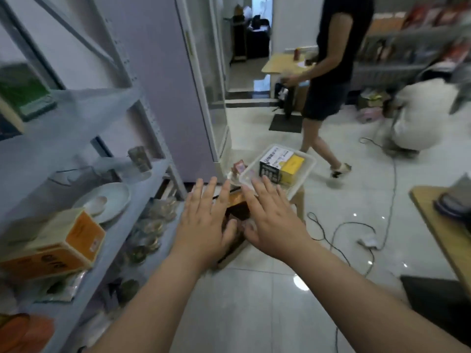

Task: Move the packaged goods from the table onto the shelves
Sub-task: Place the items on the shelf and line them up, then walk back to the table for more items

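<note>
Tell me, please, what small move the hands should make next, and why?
Probably close both hands on the brown box: the left hand and right hand are spread open right over it, gripping nothing, and it lies nearer than the white tray.

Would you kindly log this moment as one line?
left hand open; right hand open; both over brown package; tray holds two boxes

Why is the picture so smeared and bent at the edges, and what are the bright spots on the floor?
Head view: the wide lens bends the shelf unit at the left; motion blur smears the orange box and the crouching person; lights glare off the glossy floor; left hand, right hand and tray look sharper.
</note>
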